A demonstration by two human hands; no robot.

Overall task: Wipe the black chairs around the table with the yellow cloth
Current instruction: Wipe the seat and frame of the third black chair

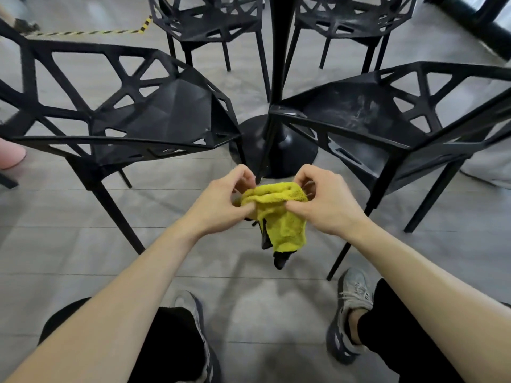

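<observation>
Both my hands hold the yellow cloth (282, 214) in front of me, above the floor. My left hand (224, 200) pinches its left edge and my right hand (323, 200) pinches its right edge; the cloth hangs down between them with a dark underside showing. A black lattice chair (154, 111) stands to the front left and another black chair (381, 117) to the front right, its seat streaked with pale dust. Two more black chairs (210, 20) (351, 17) stand further back. The hands touch none of the chairs.
The black table pedestal with its round base (276, 145) rises between the two near chairs. My two feet in grey sneakers (351, 313) stand on the grey floor. Yellow-black tape (91, 31) runs along the floor at the back left. A pink object (11, 156) lies at the left edge.
</observation>
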